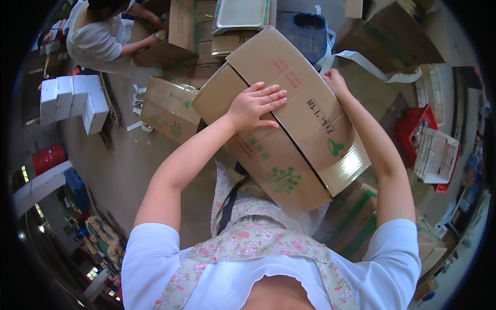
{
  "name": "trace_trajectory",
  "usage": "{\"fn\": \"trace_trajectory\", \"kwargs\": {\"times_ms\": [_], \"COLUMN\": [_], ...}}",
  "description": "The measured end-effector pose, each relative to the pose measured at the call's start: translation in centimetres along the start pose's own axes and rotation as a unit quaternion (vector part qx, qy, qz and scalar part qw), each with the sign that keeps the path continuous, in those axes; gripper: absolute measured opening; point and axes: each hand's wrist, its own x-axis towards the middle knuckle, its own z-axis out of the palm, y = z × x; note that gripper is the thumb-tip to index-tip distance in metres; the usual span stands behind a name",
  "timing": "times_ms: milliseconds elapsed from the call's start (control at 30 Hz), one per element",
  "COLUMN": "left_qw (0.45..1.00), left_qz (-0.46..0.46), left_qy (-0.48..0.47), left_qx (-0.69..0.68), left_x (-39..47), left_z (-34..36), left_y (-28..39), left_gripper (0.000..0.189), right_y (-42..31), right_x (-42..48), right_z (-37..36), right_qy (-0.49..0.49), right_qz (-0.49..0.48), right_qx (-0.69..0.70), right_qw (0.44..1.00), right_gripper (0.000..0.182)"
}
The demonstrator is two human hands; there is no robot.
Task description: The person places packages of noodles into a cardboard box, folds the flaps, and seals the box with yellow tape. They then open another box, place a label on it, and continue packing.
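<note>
A brown cardboard box [316, 99] with green mushroom drawings and printed writing lies tilted in front of me. Its two top flaps meet along a dark, narrow seam. My left hand [257, 106] rests flat across that seam, thumb spread, gripping nothing. At the box's far right edge, my right hand [336, 83] has its fingers curled. A pale strip [360, 60] runs right up to those fingertips and loops off to the right; whether they pinch it or the box edge is unclear.
A smaller carton [170, 108] stands left of the box. A dark blue container [300, 37] and a white tray [243, 14] are beyond it. At upper left, a person [97, 38] reaches into an open carton. Red and white baskets [436, 155] stand right.
</note>
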Motion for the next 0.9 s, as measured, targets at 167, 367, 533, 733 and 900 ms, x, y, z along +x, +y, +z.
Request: {"fn": "trace_trajectory", "kwargs": {"times_ms": [167,367,533,733,900], "left_qw": [1.000,0.999,0.999,0.998,0.995], "left_qz": [0.019,0.017,0.018,0.048,0.052], "left_qy": [0.014,0.034,0.011,-0.001,-0.005], "left_qx": [0.009,0.015,0.027,0.048,0.082], "left_x": [2.4,2.8,3.3,2.8,2.9], "left_z": [0.8,1.1,1.1,1.4,2.2], "left_y": [-2.3,-3.1,-4.1,-4.3,-4.2], "left_gripper": [0.042,0.035,0.035,0.036,0.039], "right_y": [-3.0,1.4,11.3,17.0,16.8], "right_x": [1.5,-13.0,-28.6,-32.6,-21.5], "right_z": [-7.0,-16.6,-4.7,-0.7,9.3], "right_qy": [0.104,0.404,0.394,0.531,0.664], "right_qz": [-0.242,-0.154,0.151,0.207,0.244], "right_qx": [-0.071,-0.177,-0.045,0.276,0.356], "right_qw": [0.962,0.884,0.905,0.774,0.611], "right_gripper": [0.022,0.027,0.021,0.025,0.015]}}
